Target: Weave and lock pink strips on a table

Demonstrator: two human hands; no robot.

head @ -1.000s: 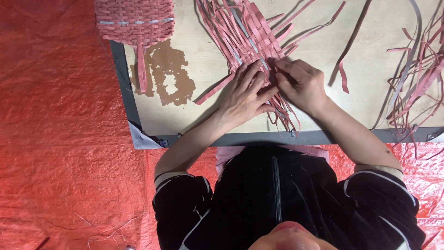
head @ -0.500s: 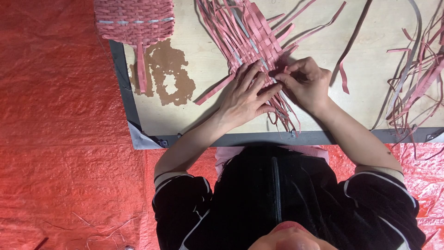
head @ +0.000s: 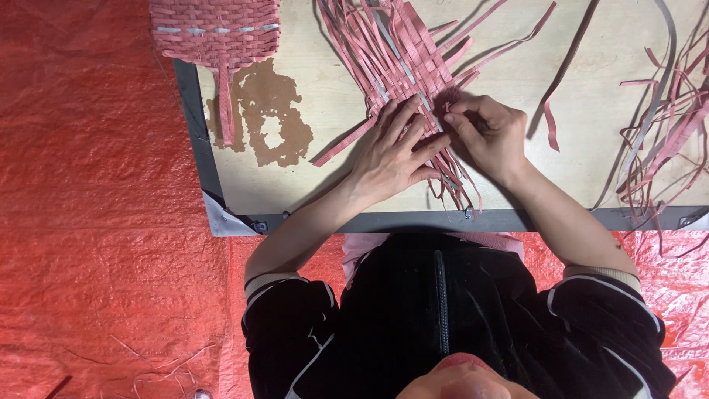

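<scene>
My left hand (head: 391, 151) lies flat, open on the weave (head: 402, 55) at 12 o'clock, right hand (head: 491, 133) pinching 1 strip (head: 449, 109): light, floppy, I'd say, so grip near its crossing.

Pink woven strips (head: 402, 55), red tarp (head: 88, 185)

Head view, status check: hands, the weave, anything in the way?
Left hand flat on woven pink strips. Right hand pinching one strip. Loose strips lie apart at right, nothing blocking.

Layout on the board (head: 325, 111)
Woven mat (head: 402, 52) at centre; finished woven piece (head: 216, 29) to its left, loose strips (head: 665, 140) right.
</scene>
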